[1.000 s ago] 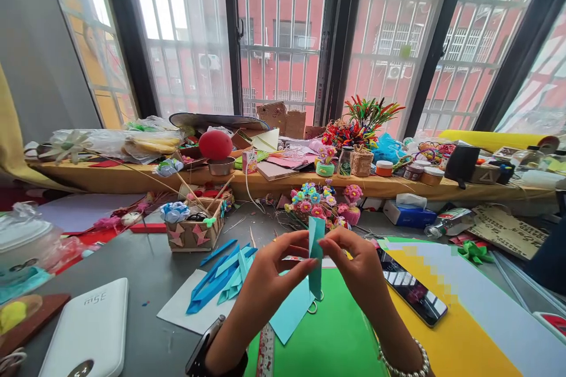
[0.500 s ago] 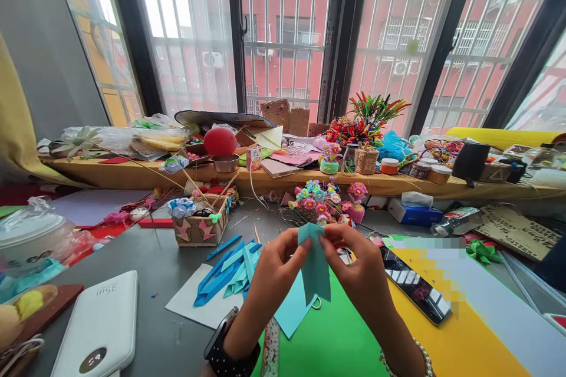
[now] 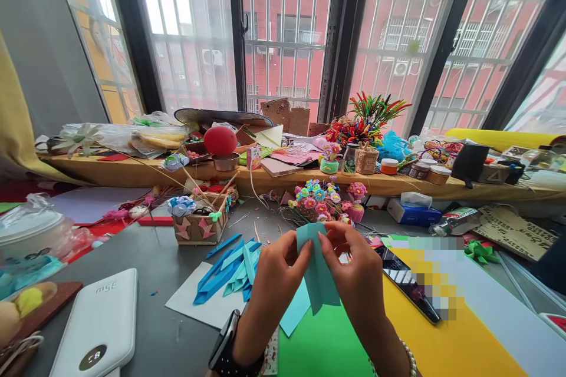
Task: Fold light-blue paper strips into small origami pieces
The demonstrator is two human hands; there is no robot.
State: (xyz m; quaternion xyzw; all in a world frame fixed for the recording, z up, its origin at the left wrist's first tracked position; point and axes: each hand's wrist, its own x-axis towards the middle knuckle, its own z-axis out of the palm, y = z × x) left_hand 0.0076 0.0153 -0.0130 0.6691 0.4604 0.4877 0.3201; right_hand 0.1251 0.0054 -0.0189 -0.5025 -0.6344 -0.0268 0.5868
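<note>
Both hands pinch a light blue sheet of folded paper near its top, holding it up over the green paper. My left hand has its thumb on the left half, with the fingers behind. My right hand grips the right edge between thumb and fingers. Creases run lengthwise down the sheet, and its lower end hangs loose. Beneath, a flat light blue paper is partly covered by my left hand. Left of it, several folded blue paper strips lie on a white sheet.
A patterned ruler lies by my left wrist. At right, a phone rests on yellow paper. A white power bank is at left. Farther back stand a cardboard box, crochet-like flowers and a tissue box.
The paper's lower end has swung right and spread wider, its fold opening somewhat. My right hand has shifted slightly left, and both hands still hold the sheet.
</note>
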